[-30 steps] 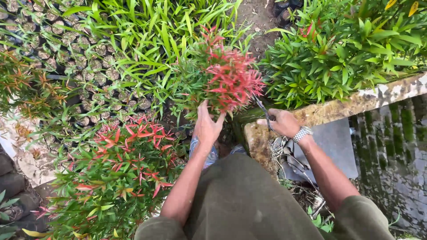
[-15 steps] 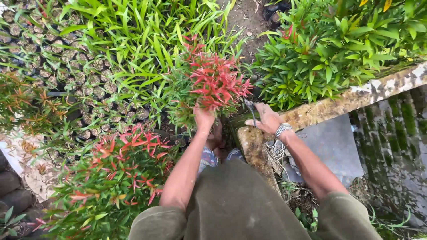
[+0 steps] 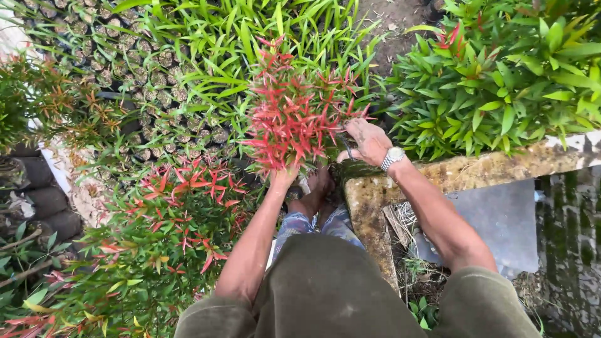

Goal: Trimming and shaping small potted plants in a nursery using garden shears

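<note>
A bushy plant with red leaf tips (image 3: 294, 112) stands in front of me. My left hand (image 3: 285, 178) reaches up under its lower edge and grips it there, the fingers mostly hidden by leaves. My right hand (image 3: 369, 140), with a metal watch (image 3: 392, 157) on the wrist, is pressed against the right side of the same plant. It is closed on dark scissors (image 3: 344, 146), whose blades are largely hidden in the foliage. My bare foot (image 3: 316, 191) shows just below the plant.
A mossy stone ledge (image 3: 476, 168) runs right, with a grey slab (image 3: 501, 219) and dark water (image 3: 573, 238) below it. Green shrubs (image 3: 507, 81) stand behind the ledge. Another red-tipped shrub (image 3: 181, 206) is at lower left, several small seedling bags (image 3: 144, 94) at upper left, dark sacks (image 3: 44, 203) far left.
My view shifted and I moved closer to the plant. My right hand with the scissors moved from the ledge into the plant's right side. My left hand stayed at its base.
</note>
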